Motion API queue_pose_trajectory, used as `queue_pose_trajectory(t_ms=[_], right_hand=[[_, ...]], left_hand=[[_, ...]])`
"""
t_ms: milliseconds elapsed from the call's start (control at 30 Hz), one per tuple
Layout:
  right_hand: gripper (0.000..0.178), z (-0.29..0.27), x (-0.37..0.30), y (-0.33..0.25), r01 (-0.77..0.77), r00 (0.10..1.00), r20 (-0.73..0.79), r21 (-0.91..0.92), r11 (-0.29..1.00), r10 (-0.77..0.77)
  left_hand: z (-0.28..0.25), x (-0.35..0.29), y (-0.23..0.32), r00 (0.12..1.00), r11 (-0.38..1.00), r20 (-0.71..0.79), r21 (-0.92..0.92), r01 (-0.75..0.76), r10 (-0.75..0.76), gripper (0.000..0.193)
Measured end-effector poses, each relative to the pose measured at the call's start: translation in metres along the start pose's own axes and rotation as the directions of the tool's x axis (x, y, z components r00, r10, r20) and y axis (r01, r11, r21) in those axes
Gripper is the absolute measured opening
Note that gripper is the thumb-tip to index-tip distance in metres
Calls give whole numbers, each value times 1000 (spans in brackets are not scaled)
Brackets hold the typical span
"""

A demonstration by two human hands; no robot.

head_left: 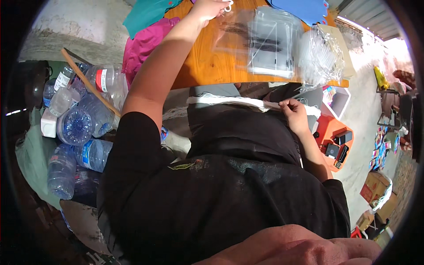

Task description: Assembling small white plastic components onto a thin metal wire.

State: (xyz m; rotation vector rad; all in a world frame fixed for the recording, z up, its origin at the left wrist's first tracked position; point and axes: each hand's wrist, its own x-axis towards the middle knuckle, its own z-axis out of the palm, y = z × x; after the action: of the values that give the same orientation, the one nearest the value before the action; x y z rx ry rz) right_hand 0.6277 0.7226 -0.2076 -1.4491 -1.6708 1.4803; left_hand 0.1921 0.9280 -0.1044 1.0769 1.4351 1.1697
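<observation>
My left hand [209,9] reaches far over the wooden table [194,66], up to the top edge of the picture. Its closed fingertips hold a small white loop [228,6], partly cut off by that edge. Across my lap lies a bundle of white cord [234,101], stretched from side to side. My right hand [295,115] is closed at the right part of this bundle, thumb and finger pinched on the cord. Close to my left hand, clear flat plastic bags [271,44] lie stacked on the table.
Crumpled clear plastic [320,55] and a cardboard box [344,48] sit at the table's right end. Magenta cloth [148,48] and teal cloth [148,15] hang at its left. Large empty bottles [77,126] pile up on my left. An orange tray [333,141] holds dark items on my right.
</observation>
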Motion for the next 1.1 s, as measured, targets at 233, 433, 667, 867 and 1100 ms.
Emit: queue_pose_trajectory(t_ms=[233, 433, 667, 867, 1100], right_hand=[[14, -12, -10, -3, 163, 941, -175, -513, 843, -289], [16, -21, 4, 30, 229, 899, -171, -601, 766, -403], [17, -13, 21, 45, 224, 899, -161, -627, 746, -406], [20, -10, 23, 47, 164, 913, -191, -634, 756, -359], [21, -11, 19, 55, 186, 901, -173, -674, 715, -397]], left_hand=[[19, -88, 21, 802, 664, -280, 725, -185, 528, 21], [68, -216, -40, 852, 846, 15, 107, -522, 523, 11], [111, -242, -116, 754, 912, 654, 342, -228, -57, 20], [142, -207, -150, 819, 892, 572, 396, -219, -52, 36], [175, -187, -161, 692, 642, 690, 633, -434, -212, 20]])
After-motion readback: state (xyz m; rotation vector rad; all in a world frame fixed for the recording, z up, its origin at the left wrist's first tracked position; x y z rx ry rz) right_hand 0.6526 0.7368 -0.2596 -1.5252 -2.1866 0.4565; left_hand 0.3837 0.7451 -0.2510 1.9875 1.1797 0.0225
